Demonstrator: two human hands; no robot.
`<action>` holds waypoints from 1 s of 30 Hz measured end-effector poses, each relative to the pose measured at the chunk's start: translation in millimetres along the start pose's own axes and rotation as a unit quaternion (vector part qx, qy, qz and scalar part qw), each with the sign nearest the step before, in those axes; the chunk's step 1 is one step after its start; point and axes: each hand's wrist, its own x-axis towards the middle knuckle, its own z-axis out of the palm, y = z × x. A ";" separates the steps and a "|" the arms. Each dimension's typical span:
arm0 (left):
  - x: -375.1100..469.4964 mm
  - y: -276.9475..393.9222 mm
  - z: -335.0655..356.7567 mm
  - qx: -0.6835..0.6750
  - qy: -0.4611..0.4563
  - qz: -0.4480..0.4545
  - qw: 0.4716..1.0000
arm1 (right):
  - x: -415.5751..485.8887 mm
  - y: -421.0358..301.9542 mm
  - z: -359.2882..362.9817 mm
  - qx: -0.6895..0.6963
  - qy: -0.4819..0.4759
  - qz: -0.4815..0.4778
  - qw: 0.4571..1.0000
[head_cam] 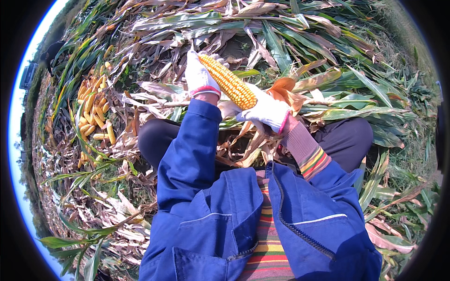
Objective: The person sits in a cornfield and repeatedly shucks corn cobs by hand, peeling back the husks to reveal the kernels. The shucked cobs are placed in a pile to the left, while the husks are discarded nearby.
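A husked yellow ear of corn (230, 82) lies slantwise between my two hands, in front of my crossed legs. My left hand (203, 73), in a white knitted glove with a red-edged cuff, is closed around its far tip. Gloved in the same way, my right hand (269, 107) holds the thick lower end, with the thumb along the near side. Loose brownish husk (283, 91) sticks up just beyond the right hand. Dry husks and leaves (253, 149) lie below it between my legs. The fingers on the undersides of both hands are mostly hidden.
A heap of husked corn ears (92, 112) lies on the ground to the left. Cut corn stalks with green and dry leaves (306, 38) spread across the front and right. A leafy stalk (102, 230) reaches in at lower left. Another person (52, 52) is at the far upper left, near a vehicle (28, 75).
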 end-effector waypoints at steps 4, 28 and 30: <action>2.5 9.3 -7.9 -0.067 -0.001 -0.043 0.997 | -11.3 20.2 2.7 0.066 -0.014 0.182 0.981; -67.3 -2.6 3.0 0.368 -0.206 -0.059 0.905 | -42.1 41.1 2.3 -0.500 -0.188 -0.163 0.830; -66.9 -9.0 -5.1 0.283 -0.171 -0.111 0.937 | -42.0 33.8 0.5 -0.524 -0.231 -0.166 0.803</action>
